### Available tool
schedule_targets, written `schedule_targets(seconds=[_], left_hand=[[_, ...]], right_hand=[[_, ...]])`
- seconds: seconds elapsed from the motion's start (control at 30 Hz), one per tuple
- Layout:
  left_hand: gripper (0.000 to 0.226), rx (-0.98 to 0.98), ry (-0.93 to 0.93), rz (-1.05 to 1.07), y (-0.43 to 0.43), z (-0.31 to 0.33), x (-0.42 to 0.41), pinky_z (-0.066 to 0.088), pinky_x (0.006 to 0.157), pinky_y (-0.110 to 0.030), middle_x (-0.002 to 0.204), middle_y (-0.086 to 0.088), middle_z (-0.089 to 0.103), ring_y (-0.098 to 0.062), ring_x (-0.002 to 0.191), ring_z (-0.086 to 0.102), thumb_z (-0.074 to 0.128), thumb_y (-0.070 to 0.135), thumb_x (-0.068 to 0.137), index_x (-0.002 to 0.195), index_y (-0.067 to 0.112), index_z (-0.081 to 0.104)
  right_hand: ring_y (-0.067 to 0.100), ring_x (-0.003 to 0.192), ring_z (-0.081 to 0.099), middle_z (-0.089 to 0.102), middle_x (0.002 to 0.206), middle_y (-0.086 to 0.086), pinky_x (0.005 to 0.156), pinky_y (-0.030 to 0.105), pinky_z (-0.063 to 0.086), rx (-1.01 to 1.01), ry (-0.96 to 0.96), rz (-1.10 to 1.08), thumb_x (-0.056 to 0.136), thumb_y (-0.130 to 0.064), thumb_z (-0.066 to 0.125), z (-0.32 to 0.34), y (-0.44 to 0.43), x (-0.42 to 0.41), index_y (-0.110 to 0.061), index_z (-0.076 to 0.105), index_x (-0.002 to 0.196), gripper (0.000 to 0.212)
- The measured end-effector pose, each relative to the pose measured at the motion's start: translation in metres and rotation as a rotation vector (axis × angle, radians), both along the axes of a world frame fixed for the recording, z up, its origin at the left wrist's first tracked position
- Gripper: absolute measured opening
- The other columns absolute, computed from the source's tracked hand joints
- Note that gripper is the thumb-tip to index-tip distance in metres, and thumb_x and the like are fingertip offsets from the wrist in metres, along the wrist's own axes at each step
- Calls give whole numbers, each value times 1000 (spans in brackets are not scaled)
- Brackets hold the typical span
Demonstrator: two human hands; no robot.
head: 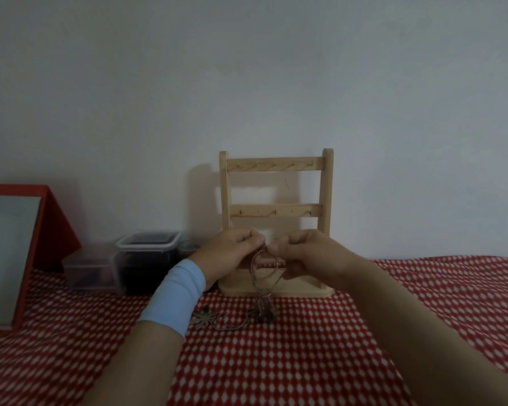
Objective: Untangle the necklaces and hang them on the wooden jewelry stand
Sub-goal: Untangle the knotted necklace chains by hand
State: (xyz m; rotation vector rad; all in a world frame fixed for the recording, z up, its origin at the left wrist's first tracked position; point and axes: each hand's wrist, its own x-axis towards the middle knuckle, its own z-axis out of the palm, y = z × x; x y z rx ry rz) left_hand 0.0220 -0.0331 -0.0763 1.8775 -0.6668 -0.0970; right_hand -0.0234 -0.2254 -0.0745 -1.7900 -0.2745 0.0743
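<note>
A wooden jewelry stand [276, 183] with two hooked crossbars stands upright against the wall, its hooks bare. In front of its lower part my left hand [232, 253] and my right hand [305, 256] both pinch a thin chain necklace [257, 276] that hangs between them in loops. Its tangled lower end [265, 312] touches the cloth. A second necklace with a flower-shaped pendant [206, 319] lies on the cloth below my left wrist, its chain running right toward the tangle.
The table wears a red and white patterned cloth [305, 361]. Clear plastic boxes [147, 259] with dark contents stand left of the stand. A red-framed mirror [15, 253] leans at the far left. A plain wall lies behind.
</note>
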Motion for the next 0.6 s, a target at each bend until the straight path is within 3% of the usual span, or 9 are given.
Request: schedule_targets(seconds=[0.07, 0.13, 0.2, 0.27, 0.37, 0.47, 0.6], left_hand=[[25, 17, -42, 35, 1, 1, 0, 55, 89, -40, 78, -4, 72, -22, 80, 69, 54, 29, 98, 79, 20, 68], [27, 31, -54, 51, 3, 3, 0, 55, 92, -43, 85, -5, 75, -24, 88, 71, 54, 32, 98, 78, 21, 69], [30, -17, 36, -5, 3, 2, -1, 54, 94, -43, 82, -5, 73, -22, 88, 69, 51, 30, 100, 80, 16, 68], [30, -64, 142, -88, 1, 2, -4, 55, 92, -40, 77, -6, 69, -21, 82, 68, 46, 27, 102, 84, 10, 63], [27, -19, 37, -17, -2, 1, -2, 58, 84, -39, 64, 0, 62, -16, 66, 62, 48, 27, 101, 81, 13, 61], [17, -32, -129, 132, -3, 3, -1, 54, 72, -25, 67, 6, 64, -7, 63, 60, 59, 23, 95, 83, 18, 69], [11, -98, -114, 127, -4, 0, -2, 55, 79, -21, 84, 7, 72, -6, 80, 66, 64, 24, 91, 87, 20, 74]], right_hand=[[27, 77, 49, 72, 80, 1, 78, 33, 55, 11, -20, -16, 93, -23, 71, -1, 0, 0, -16, 81, 86, 14], [15, 69, 56, 73, 73, -5, 74, 27, 54, 32, -82, -90, 94, -19, 71, -1, 2, 1, -13, 80, 86, 13], [11, 73, 66, 76, 80, 2, 73, 20, 55, 71, -170, -166, 94, -17, 71, -2, 3, 4, -7, 78, 87, 14], [19, 80, 70, 73, 84, 11, 78, 24, 59, 151, -201, -159, 96, -15, 69, -1, 5, 4, -4, 74, 86, 16], [20, 66, 63, 61, 71, 8, 75, 33, 62, 141, -155, -63, 100, -17, 62, 1, 8, 1, -6, 71, 86, 20], [13, 52, 45, 46, 55, -4, 67, 32, 57, 21, -88, 9, 102, -23, 59, 1, 9, -1, -8, 73, 92, 23], [12, 53, 43, 65, 70, -2, 65, 29, 57, 82, -50, 9, 100, -20, 62, -1, 8, 0, -7, 72, 96, 17]])
